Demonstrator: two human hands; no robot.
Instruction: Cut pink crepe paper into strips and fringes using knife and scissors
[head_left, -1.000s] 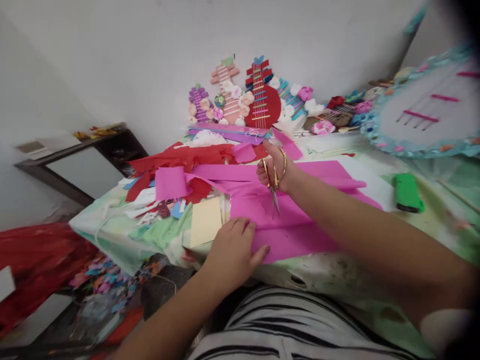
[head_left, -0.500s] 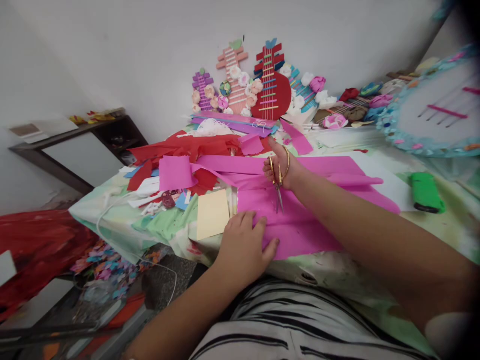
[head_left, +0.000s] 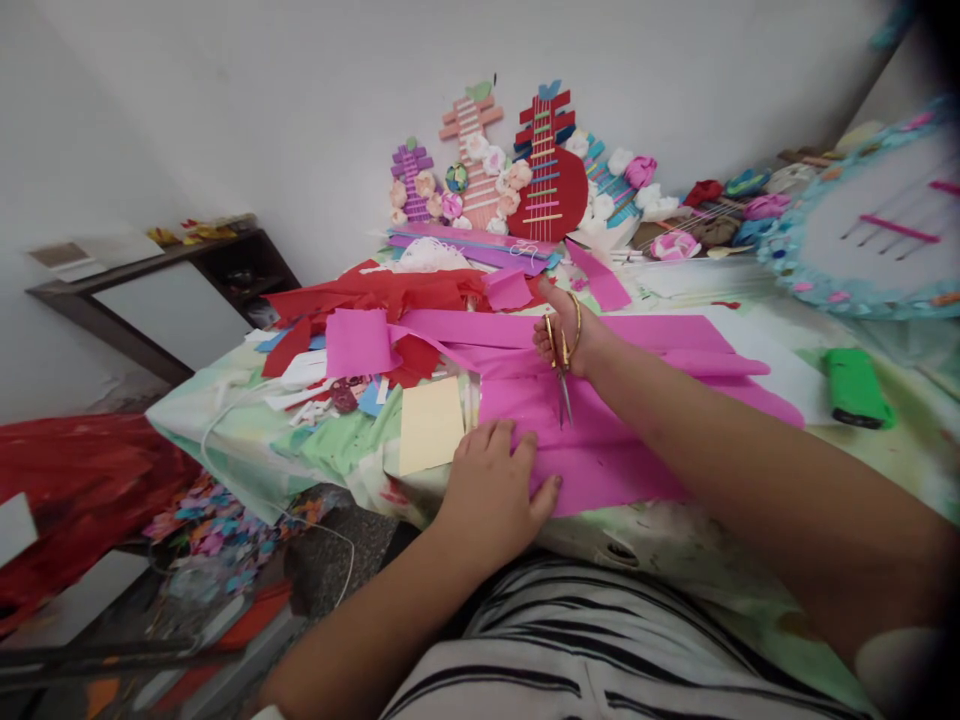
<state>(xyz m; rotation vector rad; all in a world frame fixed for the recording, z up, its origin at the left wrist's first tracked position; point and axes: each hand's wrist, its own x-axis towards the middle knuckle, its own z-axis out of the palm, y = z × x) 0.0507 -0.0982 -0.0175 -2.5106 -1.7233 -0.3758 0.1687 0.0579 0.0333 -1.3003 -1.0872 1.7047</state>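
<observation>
My right hand (head_left: pixel 566 335) has its fingers curled round gold-handled scissors (head_left: pixel 564 385), thumb raised, over the sheet of pink paper (head_left: pixel 615 470). The scissor blades point toward me and stand slightly apart. With fingers spread, my left hand (head_left: pixel 495 490) lies flat on the near left edge of that paper. A cream rectangular card (head_left: pixel 433 427) is just left of my left hand. Beyond the hands, a long folded pink strip (head_left: pixel 465 328) runs across the table, with a squarish pink piece (head_left: pixel 360 342) at its left end.
Red paper (head_left: pixel 375 295) and white scraps (head_left: pixel 307 372) lie at the left. Decorated paper guitars (head_left: pixel 551 190) lean on the back wall. A green object with a black end (head_left: pixel 856 388) sits at the right, below a blue-rimmed decorated disc (head_left: pixel 780 255). A dark cabinet (head_left: pixel 255 265) stands left of the table.
The whole view has shifted slightly, so things appear a little further right. Both hands keep the same pose, and the scissors are still in my right hand.
</observation>
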